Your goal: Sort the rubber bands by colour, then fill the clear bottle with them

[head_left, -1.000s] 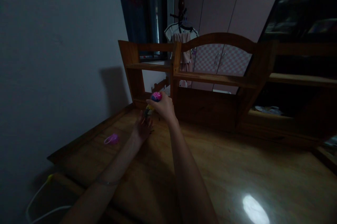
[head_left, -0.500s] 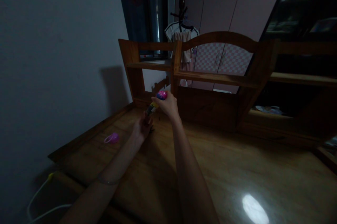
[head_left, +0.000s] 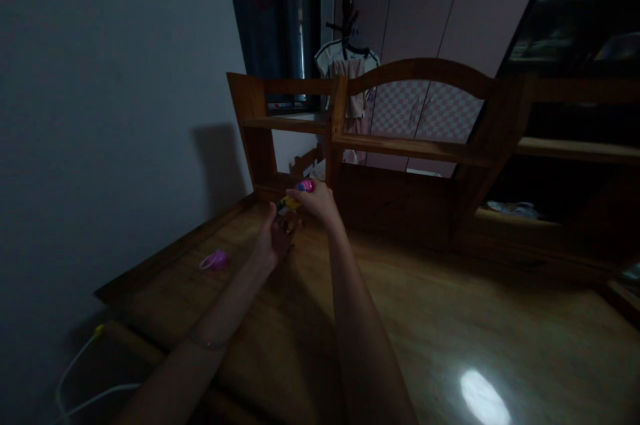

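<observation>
My right hand is closed round a small slim bottle-like thing with a shiny pink and blue top and a yellow and dark lower part. It is tilted, with the pink end up to the right. Just below its dark lower end is my left hand, thumb raised and fingers apart; the thumb tip is at that end, and I cannot tell whether it presses on it. On the desk to the left lies a small purple-pink thing with a pale loop.
The wooden desk carries a shelf unit along its back. A wall borders the left side. A white cable hangs at the lower left. Some pale items lie in the right shelf opening.
My left hand has loosened from round the lower end of the bottle-like thing, and its fingers have spread. My right hand has dipped slightly with the thing still in it.
</observation>
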Motion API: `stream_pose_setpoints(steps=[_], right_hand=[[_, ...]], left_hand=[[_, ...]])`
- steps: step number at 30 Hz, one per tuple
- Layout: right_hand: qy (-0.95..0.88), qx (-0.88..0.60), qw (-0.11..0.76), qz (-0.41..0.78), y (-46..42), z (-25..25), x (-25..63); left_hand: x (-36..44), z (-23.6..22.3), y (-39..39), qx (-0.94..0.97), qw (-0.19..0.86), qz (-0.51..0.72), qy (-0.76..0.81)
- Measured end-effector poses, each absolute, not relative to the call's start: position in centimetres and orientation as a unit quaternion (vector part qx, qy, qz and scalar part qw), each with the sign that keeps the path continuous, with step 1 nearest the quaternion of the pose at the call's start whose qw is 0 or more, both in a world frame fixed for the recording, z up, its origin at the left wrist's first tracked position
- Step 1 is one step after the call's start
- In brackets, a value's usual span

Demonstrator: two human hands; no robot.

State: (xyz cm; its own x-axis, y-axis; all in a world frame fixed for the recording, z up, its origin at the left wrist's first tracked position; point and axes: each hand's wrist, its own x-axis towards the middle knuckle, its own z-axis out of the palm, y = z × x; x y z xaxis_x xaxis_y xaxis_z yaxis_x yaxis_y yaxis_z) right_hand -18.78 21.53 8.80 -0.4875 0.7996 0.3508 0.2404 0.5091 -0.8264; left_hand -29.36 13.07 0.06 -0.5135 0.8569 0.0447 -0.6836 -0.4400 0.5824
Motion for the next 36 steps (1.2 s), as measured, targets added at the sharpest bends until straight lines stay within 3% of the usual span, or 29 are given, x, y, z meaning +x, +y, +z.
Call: stream_pose_setpoints(steps=[13,19,27,36], right_hand=[[-0.749,-0.338,0.296,0.487,24.4,7.8,-17.7],[-0.742,-0.322,0.299,0.507,24.8,7.6,-17.0],[-0.763,-0.341,0.384,0.392,23.6,8.5,-17.1],[-0.799,-0.325,0.415,0.289,21.1,9.9,-17.3]], left_hand=[[-29.3,-0.5,13.8,0.325,0.401,0.776,0.363],[-28.8,-0.5,13.9,0.326,0.431,0.749,0.383],[-28.5,0.5,13.4,0.271,0.501,0.776,0.27],[-30.9,-1.2,14.2,0.183,0.522,0.787,0.275]])
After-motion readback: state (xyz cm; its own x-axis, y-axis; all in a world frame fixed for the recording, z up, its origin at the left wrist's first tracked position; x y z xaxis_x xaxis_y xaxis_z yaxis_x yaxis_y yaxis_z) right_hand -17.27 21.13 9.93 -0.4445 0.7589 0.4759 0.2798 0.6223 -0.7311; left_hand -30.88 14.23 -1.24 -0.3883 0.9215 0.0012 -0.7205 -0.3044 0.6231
